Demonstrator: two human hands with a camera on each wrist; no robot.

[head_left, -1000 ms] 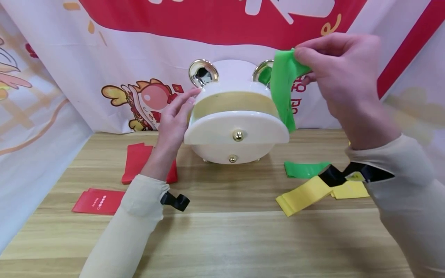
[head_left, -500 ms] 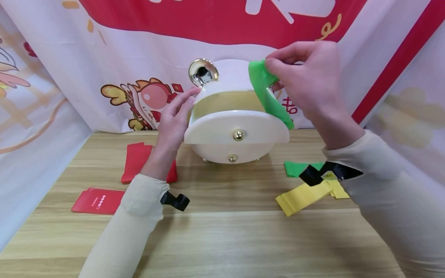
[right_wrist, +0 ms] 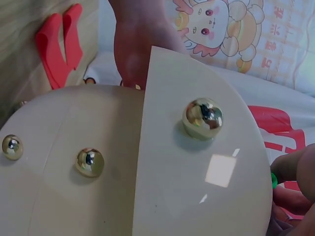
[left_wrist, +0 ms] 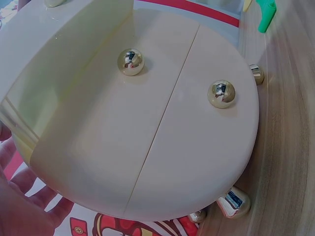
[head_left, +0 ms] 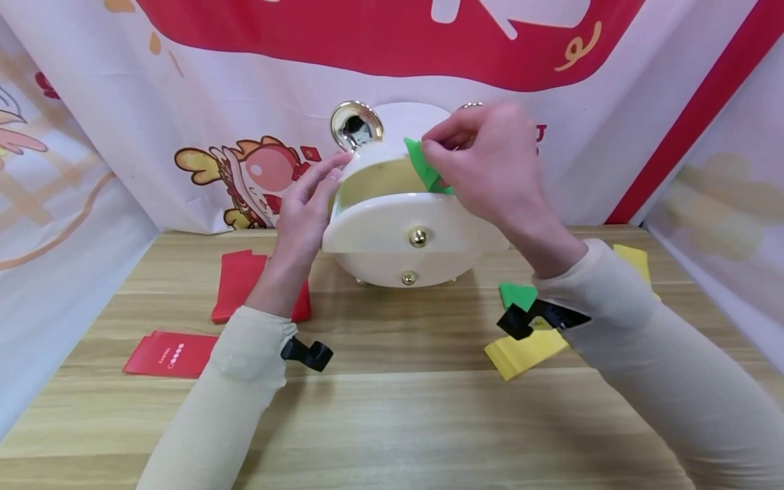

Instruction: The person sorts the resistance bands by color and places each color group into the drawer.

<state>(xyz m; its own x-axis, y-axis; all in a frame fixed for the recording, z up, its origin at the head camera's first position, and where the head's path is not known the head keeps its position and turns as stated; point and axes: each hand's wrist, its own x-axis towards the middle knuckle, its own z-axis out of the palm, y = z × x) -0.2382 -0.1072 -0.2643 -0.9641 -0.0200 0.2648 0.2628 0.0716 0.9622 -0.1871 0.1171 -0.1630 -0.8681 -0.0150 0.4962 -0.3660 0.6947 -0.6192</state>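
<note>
A white rounded cabinet [head_left: 404,269] with gold knobs stands on the table, its upper drawer [head_left: 373,228] pulled out. My left hand [head_left: 304,214] rests against the cabinet's left side, fingers extended; in the left wrist view that hand [left_wrist: 24,206] shows at the lower left edge. Over the drawer's right part, my right hand [head_left: 496,163] pinches a green elastic band [head_left: 422,165] between thumb and fingers. The band's lower end dips behind the drawer front. In the right wrist view only a sliver of green band [right_wrist: 273,180] shows by the fingers.
Red bands [head_left: 239,282] and a printed red band [head_left: 171,354] lie on the left. To the right are another green band [head_left: 516,297], a folded yellow band [head_left: 527,350] and more yellow [head_left: 633,262], partly behind my sleeve. A printed curtain [head_left: 245,82] hangs behind.
My right hand has moved left and down with the green band, from beside the cabinet's right edge to over the drawer. The left hand has stayed in place.
</note>
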